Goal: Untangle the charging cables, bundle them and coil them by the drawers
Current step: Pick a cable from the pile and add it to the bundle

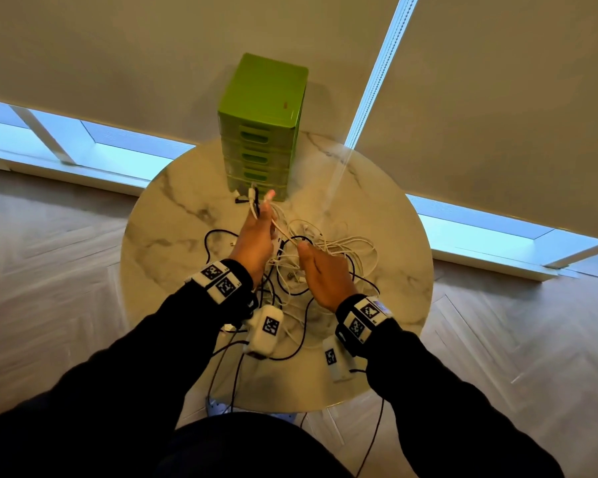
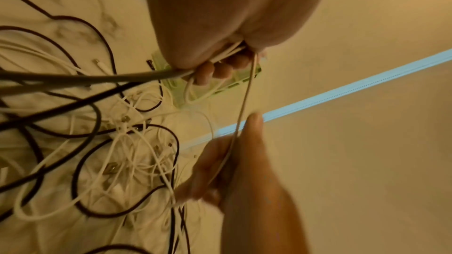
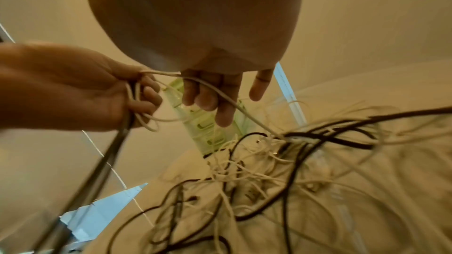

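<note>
Two hands [image 1: 290, 257], one green drawer unit [image 1: 261, 132], one round table [image 1: 166, 229], one tangle of black and white cables [image 1: 325, 257].

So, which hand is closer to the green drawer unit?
Left. The left hand grips cable ends right in front of the base of the green drawer unit. The right hand is farther back, above the cable pile.

The left hand [image 1: 254, 241] hides the cable ends it grips. Black cables [image 1: 235, 370] drop past the desk [image 1: 173, 215] edge at the frame's bottom. Both wrist views are blurred.
</note>
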`<state>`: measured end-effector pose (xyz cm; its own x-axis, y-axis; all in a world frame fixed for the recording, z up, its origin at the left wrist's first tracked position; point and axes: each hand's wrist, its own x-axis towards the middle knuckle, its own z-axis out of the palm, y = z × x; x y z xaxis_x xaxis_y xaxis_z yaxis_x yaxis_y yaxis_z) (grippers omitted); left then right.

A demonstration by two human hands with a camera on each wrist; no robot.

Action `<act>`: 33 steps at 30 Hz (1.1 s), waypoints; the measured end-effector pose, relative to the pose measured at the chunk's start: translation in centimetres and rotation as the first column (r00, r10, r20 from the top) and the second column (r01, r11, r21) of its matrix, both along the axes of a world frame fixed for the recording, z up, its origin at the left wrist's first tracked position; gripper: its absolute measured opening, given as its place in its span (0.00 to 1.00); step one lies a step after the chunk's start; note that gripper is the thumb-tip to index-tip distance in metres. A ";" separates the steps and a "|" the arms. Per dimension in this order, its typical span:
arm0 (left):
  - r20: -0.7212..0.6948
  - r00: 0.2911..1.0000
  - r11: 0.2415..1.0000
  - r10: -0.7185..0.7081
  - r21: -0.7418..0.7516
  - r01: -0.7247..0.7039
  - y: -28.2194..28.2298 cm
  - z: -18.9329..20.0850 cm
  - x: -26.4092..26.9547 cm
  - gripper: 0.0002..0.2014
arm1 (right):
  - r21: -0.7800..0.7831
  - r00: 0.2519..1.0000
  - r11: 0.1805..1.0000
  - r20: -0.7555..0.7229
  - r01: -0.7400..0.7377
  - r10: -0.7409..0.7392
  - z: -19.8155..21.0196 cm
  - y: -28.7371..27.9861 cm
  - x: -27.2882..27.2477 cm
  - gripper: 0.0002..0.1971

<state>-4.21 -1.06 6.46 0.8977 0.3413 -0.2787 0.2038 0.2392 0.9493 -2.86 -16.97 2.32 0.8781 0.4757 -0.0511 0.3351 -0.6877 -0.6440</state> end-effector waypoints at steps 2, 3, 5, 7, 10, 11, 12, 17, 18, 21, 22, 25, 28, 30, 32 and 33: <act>0.027 0.996 0.996 0.084 0.000 -0.084 1.0 0.7 0.4 0.14 | -0.041 0.993 0.998 -0.107 0.040 -0.044 -1.7 -1.2 0.4 0.38; 0.027 0.992 0.991 0.125 -0.040 -0.124 1.6 1.2 0.7 0.16 | -0.049 0.984 0.998 -0.173 0.042 -0.050 -2.6 -1.8 0.6 0.38; 0.043 0.977 0.969 0.207 -0.143 -0.200 3.4 2.1 1.4 0.21 | -0.108 0.959 0.994 -0.279 0.013 -0.043 -4.3 -3.3 0.8 0.41; 0.081 0.960 0.945 0.268 -0.217 -0.245 5.4 3.2 2.1 0.25 | -0.214 0.943 0.976 -0.329 -0.030 -0.043 -5.3 -4.8 0.8 0.39; 0.167 0.952 0.956 0.258 -0.185 -0.226 6.9 4.2 2.2 0.19 | -0.224 0.940 0.974 -0.337 -0.035 -0.044 -5.9 -6.3 0.6 0.29; 0.183 0.955 0.969 0.233 -0.129 -0.211 6.8 4.3 2.0 0.19 | -0.203 0.952 0.979 -0.306 -0.035 -0.029 -5.8 -6.5 0.6 0.26; 0.194 0.961 0.980 0.199 -0.063 -0.190 6.5 4.1 1.6 0.21 | -0.182 0.967 0.983 -0.255 -0.026 -0.022 -5.6 -6.3 0.7 0.23; 0.170 0.985 0.999 -0.029 0.049 0.021 2.7 1.9 -0.5 0.23 | 0.087 0.998 0.996 -0.062 0.016 -0.011 -2.4 -3.4 1.8 0.15; 0.164 0.985 0.998 -0.051 0.030 0.047 1.9 1.4 -0.6 0.23 | 0.133 1.000 0.991 -0.010 0.017 -0.015 -1.5 -2.9 1.9 0.15; 0.150 0.982 0.993 -0.112 -0.007 0.114 -0.1 1.0 -0.8 0.18 | 0.187 0.993 0.982 0.110 0.020 -0.041 0.5 -2.4 2.5 0.17; 0.144 0.981 0.991 -0.132 -0.002 0.134 -0.6 1.0 -0.8 0.15 | 0.184 0.992 0.983 0.120 0.026 -0.049 0.8 -2.7 2.6 0.17; 0.132 0.973 0.981 -0.189 -0.019 0.193 -2.3 1.2 -0.8 0.13 | 0.093 0.998 0.994 0.023 0.064 -0.066 0.9 -5.1 2.4 0.17; 0.122 0.964 0.955 -0.238 -0.151 0.255 -4.2 1.8 -0.6 0.12 | -0.313 0.967 0.945 -0.199 0.091 -0.159 0.8 -8.6 1.2 0.24; 0.141 0.956 0.894 -0.255 -0.343 0.289 -5.8 2.3 -0.3 0.11 | -0.449 0.862 0.889 -0.413 0.089 -0.295 0.7 -10.7 -0.1 0.35; 0.154 0.944 0.840 -0.292 -0.431 0.330 -7.7 2.5 -0.1 0.12 | -0.445 0.768 0.891 -0.538 0.091 -0.347 0.7 -12.1 -1.6 0.44; 0.151 0.931 0.828 -0.333 -0.426 0.365 -8.9 2.5 -0.1 0.11 | -0.384 0.749 0.916 -0.571 0.116 -0.334 0.3 -12.8 -2.3 0.45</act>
<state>-4.29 -9.96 8.96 0.9556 -0.1419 -0.2581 0.2926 0.5590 0.7758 -5.19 -29.79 2.67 0.6802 0.1308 -0.7213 -0.2486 -0.8845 -0.3948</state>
